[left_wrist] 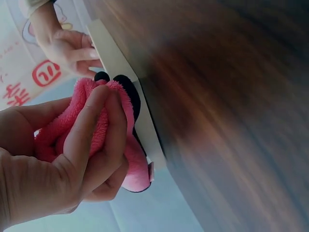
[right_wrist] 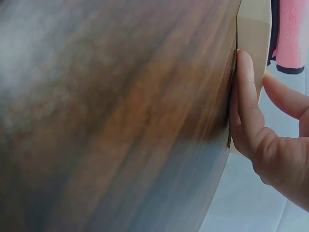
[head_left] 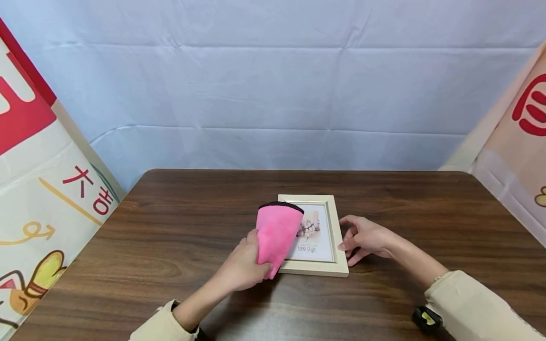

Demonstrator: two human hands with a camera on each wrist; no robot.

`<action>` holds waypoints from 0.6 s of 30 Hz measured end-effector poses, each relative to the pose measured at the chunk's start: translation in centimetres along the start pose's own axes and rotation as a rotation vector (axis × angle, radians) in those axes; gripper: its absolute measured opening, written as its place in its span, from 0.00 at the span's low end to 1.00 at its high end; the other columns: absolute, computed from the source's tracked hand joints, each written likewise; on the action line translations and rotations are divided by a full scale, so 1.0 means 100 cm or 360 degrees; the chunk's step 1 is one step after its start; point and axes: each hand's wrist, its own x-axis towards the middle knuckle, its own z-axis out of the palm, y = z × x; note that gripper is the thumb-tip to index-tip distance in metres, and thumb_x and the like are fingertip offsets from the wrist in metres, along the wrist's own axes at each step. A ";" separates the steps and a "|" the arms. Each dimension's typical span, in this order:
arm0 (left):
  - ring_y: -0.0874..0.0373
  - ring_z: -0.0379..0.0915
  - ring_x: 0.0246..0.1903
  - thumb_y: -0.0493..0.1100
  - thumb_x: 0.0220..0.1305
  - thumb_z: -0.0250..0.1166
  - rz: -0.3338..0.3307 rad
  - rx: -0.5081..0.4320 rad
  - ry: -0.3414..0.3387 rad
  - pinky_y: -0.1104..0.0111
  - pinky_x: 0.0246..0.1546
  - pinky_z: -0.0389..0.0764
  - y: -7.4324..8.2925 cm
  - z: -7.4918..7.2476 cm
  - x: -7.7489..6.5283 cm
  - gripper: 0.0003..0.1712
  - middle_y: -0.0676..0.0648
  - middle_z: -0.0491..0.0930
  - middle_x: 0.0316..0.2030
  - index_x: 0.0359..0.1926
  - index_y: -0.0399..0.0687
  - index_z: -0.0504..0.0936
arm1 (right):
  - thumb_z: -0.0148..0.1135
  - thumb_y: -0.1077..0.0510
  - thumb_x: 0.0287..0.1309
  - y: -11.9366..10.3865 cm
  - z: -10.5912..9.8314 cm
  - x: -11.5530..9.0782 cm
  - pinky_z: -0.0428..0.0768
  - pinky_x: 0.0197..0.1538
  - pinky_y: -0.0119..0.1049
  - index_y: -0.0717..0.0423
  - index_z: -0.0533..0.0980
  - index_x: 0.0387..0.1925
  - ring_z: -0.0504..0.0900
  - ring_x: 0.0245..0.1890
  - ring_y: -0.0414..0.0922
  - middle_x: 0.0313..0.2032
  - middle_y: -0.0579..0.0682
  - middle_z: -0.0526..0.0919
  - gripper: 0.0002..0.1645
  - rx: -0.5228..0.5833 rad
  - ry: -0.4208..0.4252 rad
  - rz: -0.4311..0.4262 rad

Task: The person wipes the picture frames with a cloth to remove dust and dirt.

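Observation:
My left hand (head_left: 245, 265) grips a bunched pink cloth (head_left: 278, 232) with black edging. The cloth hangs over the left part of a cream picture frame (head_left: 340, 246), which lies face up and shows a flower print with lettering. In the left wrist view, curled fingers press into the fuzzy cloth (left_wrist: 100, 130). My right hand (head_left: 367, 237) holds the frame by its right edge. Up close in the right wrist view, the thumb is at the top edge of the frame (right_wrist: 253, 34) and the other fingers lie along its side. The cloth hides the frame's left side.
Beneath everything is a dark wood-grain table (head_left: 183, 218). A pale blue sheet (head_left: 264, 90) hangs behind it. Printed banners stand at the left (head_left: 47, 189) and right. A black device (head_left: 426, 319) is strapped at the right sleeve.

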 end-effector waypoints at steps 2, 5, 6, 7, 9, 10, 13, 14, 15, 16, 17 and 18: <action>0.50 0.70 0.35 0.37 0.47 0.67 -0.0012 -0.0037 -0.0008 0.60 0.36 0.76 -0.002 -0.002 0.000 0.41 0.36 0.69 0.39 0.58 0.25 0.56 | 0.58 0.73 0.52 0.000 0.000 0.000 0.84 0.31 0.47 0.70 0.48 0.60 0.75 0.26 0.49 0.29 0.59 0.71 0.39 -0.0003 0.0003 0.0004; 0.54 0.72 0.28 0.35 0.48 0.65 -0.0025 -0.0125 -0.0034 0.65 0.30 0.78 -0.004 -0.002 0.004 0.40 0.35 0.69 0.38 0.58 0.24 0.55 | 0.58 0.73 0.52 0.000 -0.001 0.000 0.84 0.31 0.47 0.70 0.49 0.60 0.75 0.26 0.50 0.29 0.59 0.71 0.38 -0.0007 0.0019 0.0011; 0.56 0.73 0.24 0.34 0.49 0.65 -0.0029 -0.0157 -0.0040 0.67 0.27 0.78 -0.004 -0.002 0.006 0.39 0.35 0.69 0.37 0.58 0.24 0.55 | 0.57 0.73 0.52 0.000 -0.001 0.000 0.84 0.31 0.47 0.70 0.49 0.60 0.75 0.26 0.50 0.30 0.59 0.71 0.38 -0.0011 0.0020 0.0011; 0.58 0.73 0.21 0.34 0.49 0.65 -0.0036 -0.0188 -0.0046 0.69 0.24 0.78 -0.005 -0.002 0.009 0.38 0.35 0.68 0.36 0.57 0.24 0.55 | 0.58 0.73 0.53 0.000 -0.001 0.000 0.84 0.31 0.47 0.70 0.49 0.60 0.76 0.26 0.50 0.30 0.59 0.71 0.38 -0.0014 0.0023 0.0011; 0.60 0.73 0.17 0.33 0.50 0.64 -0.0057 -0.0243 -0.0051 0.71 0.20 0.78 -0.005 -0.001 0.016 0.37 0.36 0.69 0.34 0.57 0.23 0.55 | 0.58 0.73 0.53 0.001 -0.001 0.000 0.84 0.31 0.47 0.69 0.49 0.60 0.76 0.26 0.50 0.30 0.59 0.71 0.38 -0.0010 0.0032 0.0018; 0.60 0.73 0.16 0.33 0.49 0.64 -0.0064 -0.0258 -0.0048 0.71 0.19 0.79 -0.006 -0.001 0.021 0.37 0.36 0.69 0.33 0.56 0.23 0.55 | 0.58 0.73 0.53 0.001 -0.001 0.001 0.84 0.31 0.47 0.69 0.49 0.60 0.76 0.26 0.50 0.30 0.59 0.71 0.38 -0.0008 0.0032 0.0019; 0.59 0.74 0.15 0.31 0.49 0.63 -0.0104 -0.0316 -0.0041 0.71 0.16 0.80 -0.006 -0.001 0.034 0.36 0.37 0.70 0.31 0.56 0.23 0.55 | 0.58 0.73 0.53 0.002 0.000 0.001 0.84 0.31 0.47 0.69 0.49 0.61 0.76 0.26 0.50 0.30 0.59 0.71 0.38 -0.0004 0.0033 0.0022; 0.58 0.74 0.15 0.31 0.49 0.63 -0.0112 -0.0331 -0.0037 0.71 0.16 0.81 -0.007 -0.001 0.038 0.35 0.37 0.71 0.30 0.55 0.23 0.55 | 0.58 0.73 0.53 0.002 0.000 0.001 0.84 0.31 0.47 0.69 0.49 0.60 0.75 0.26 0.50 0.30 0.59 0.71 0.38 -0.0005 0.0033 0.0022; 0.57 0.75 0.15 0.30 0.49 0.62 -0.0124 -0.0349 -0.0035 0.71 0.16 0.81 -0.007 -0.001 0.043 0.35 0.38 0.71 0.30 0.55 0.23 0.55 | 0.57 0.73 0.53 0.002 0.000 0.001 0.84 0.31 0.47 0.69 0.49 0.60 0.75 0.26 0.50 0.30 0.59 0.71 0.38 -0.0007 0.0035 0.0021; 0.56 0.75 0.16 0.30 0.49 0.62 -0.0134 -0.0364 -0.0029 0.70 0.16 0.81 -0.006 -0.001 0.047 0.35 0.37 0.71 0.30 0.55 0.23 0.55 | 0.57 0.73 0.53 0.002 0.000 0.001 0.84 0.31 0.47 0.69 0.49 0.60 0.75 0.26 0.50 0.30 0.59 0.71 0.38 -0.0010 0.0036 0.0021; 0.55 0.76 0.16 0.30 0.49 0.62 -0.0151 -0.0379 -0.0027 0.70 0.16 0.82 -0.006 -0.001 0.051 0.35 0.37 0.71 0.29 0.55 0.23 0.55 | 0.57 0.73 0.53 0.001 0.000 0.001 0.84 0.31 0.47 0.69 0.49 0.60 0.75 0.26 0.50 0.30 0.59 0.71 0.37 -0.0012 0.0040 0.0022; 0.54 0.76 0.16 0.30 0.49 0.62 -0.0165 -0.0388 -0.0023 0.69 0.16 0.82 -0.006 -0.001 0.056 0.34 0.37 0.71 0.29 0.55 0.24 0.55 | 0.57 0.73 0.53 0.001 0.000 0.001 0.84 0.31 0.47 0.69 0.49 0.60 0.75 0.26 0.50 0.30 0.59 0.70 0.37 -0.0015 0.0042 0.0023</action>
